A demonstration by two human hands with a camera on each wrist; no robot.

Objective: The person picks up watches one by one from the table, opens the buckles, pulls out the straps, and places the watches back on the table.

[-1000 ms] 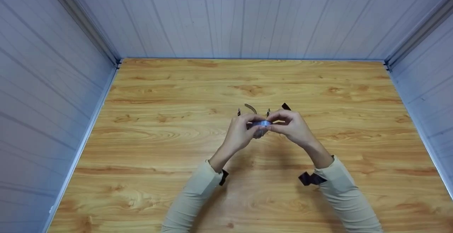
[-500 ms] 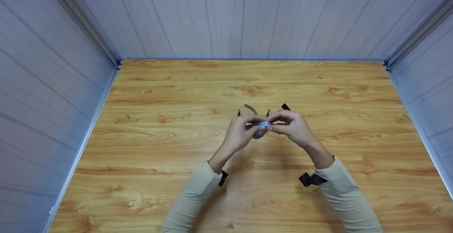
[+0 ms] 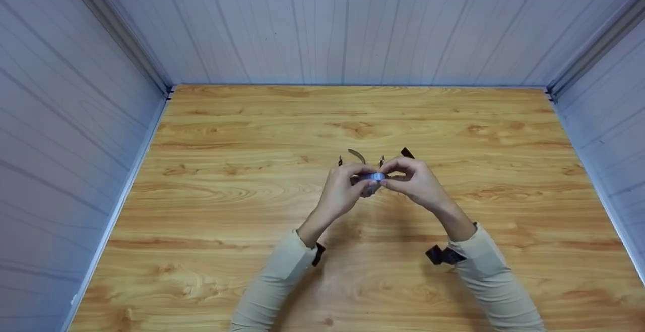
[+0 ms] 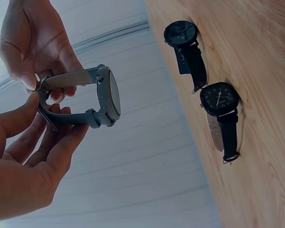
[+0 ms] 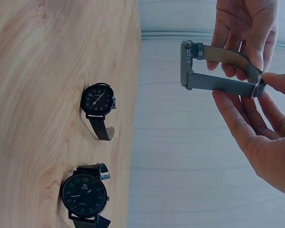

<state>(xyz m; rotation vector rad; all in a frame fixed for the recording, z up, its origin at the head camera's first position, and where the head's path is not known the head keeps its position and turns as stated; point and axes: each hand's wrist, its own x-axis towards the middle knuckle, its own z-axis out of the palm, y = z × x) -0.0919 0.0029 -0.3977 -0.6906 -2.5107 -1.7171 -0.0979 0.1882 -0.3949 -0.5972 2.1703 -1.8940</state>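
Both hands hold a wristwatch [image 3: 375, 176] above the table, its strap bent into a loop. In the left wrist view the watch case [image 4: 107, 96] stands on edge, away from the fingers. My left hand [image 3: 340, 189] pinches the strap on one side. From the other side, my right hand [image 3: 418, 181] grips it at the metal buckle [image 5: 259, 89], where the strap ends come together. Fingertips partly cover the buckle. Thumbs and forefingers of both hands nearly meet there.
On the wooden table [image 3: 227, 135] lie a black watch with a round dial [image 5: 84, 194] and another with a rounded-square dial [image 5: 98, 99]. In the head view the hands partly hide them. Pale panel walls [image 3: 322, 29] enclose the table at the back and sides.
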